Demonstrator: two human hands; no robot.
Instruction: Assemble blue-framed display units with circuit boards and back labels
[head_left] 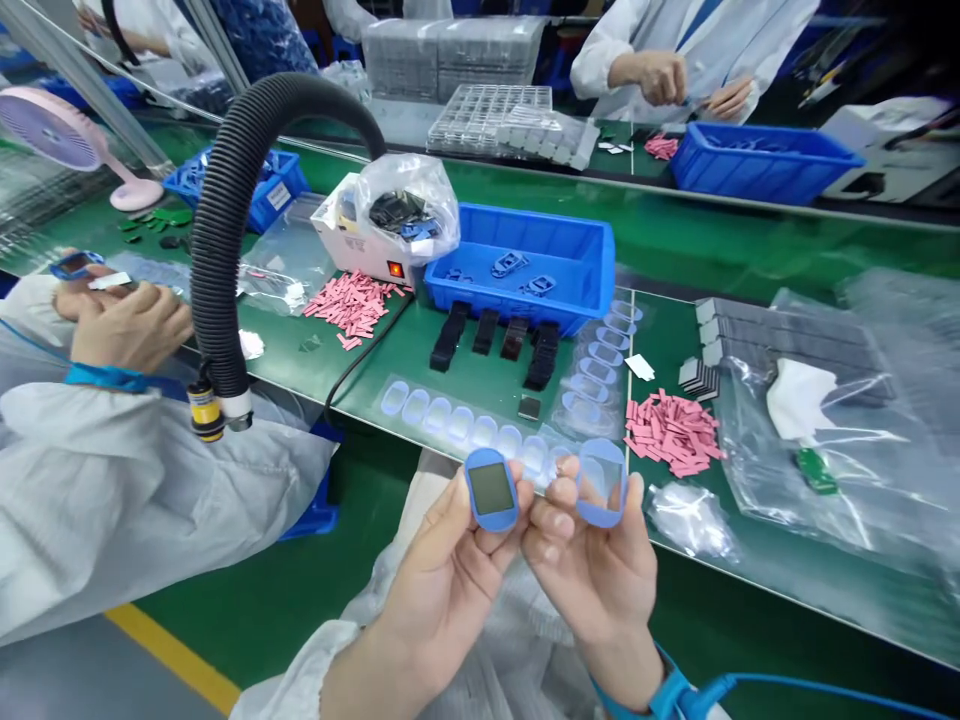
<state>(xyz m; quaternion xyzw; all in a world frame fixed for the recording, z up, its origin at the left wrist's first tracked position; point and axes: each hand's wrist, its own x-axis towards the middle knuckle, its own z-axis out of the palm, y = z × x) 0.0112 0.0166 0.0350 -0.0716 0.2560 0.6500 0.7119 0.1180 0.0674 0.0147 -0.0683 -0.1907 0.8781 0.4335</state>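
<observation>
1. Two bare hands, side by side over the near bench edge, palms up. Left hand (pixel 450 585): fingers closed about a blue oval casing (pixel 492 490), its dark square screen facing the camera.
2. Right hand (pixel 600 580): thumb and fingertips narrow on a clear, blue-rimmed oval film (pixel 601 484), tilted a little, just right of the casing. The two pieces do not touch.
3. Beyond the hands, a clear strip (pixel 459 425) with a row of blue-rimmed ovals lies along the green bench (pixel 360 375). A second group of ovals (pixel 598 369) runs away from the edge, to the right.
4. Blue bin (pixel 600 270) farther back, a few blue frames (pixel 510 263) inside; stacks of dark screens (pixel 540 355) in front of it.
5. Two heaps of pink strips: one (pixel 675 433) right of the second group, one (pixel 352 305) near a white box (pixel 360 250) bearing a lit red switch.
6. Black ribbed hose (pixel 225 210) arches at left. Past it, a co-worker's hands (pixel 131 325) with another blue-rimmed piece (pixel 75 264).
7. Across the bench, a second person (pixel 697 50), both hands raised; small item there, too unclear to name.
</observation>
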